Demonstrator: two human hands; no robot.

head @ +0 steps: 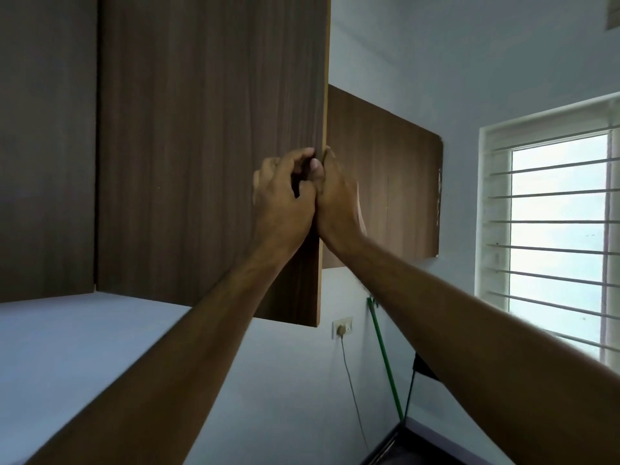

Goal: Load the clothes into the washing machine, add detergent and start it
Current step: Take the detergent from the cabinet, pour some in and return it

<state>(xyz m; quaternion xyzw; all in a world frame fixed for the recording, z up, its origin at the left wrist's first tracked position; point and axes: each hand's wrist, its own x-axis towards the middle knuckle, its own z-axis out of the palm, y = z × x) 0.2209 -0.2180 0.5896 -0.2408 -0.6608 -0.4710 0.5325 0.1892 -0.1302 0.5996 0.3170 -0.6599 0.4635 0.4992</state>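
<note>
I am looking up at a dark wooden wall cabinet. Its door (208, 156) stands partly ajar, with the pale edge facing me. My left hand (285, 196) is curled against the front of the door near that edge. My right hand (339, 199) wraps around the edge from the other side, thumb on the front. Both hands touch each other at the door edge. No clothes, detergent or washing machine are clearly in view.
A second cabinet door (47, 146) is closed at the left. A cabinet side panel (382, 182) shows behind. A barred window (553, 226) is at the right. A wall socket (342, 327) with a cable and a green stick (385, 357) hang on the wall below.
</note>
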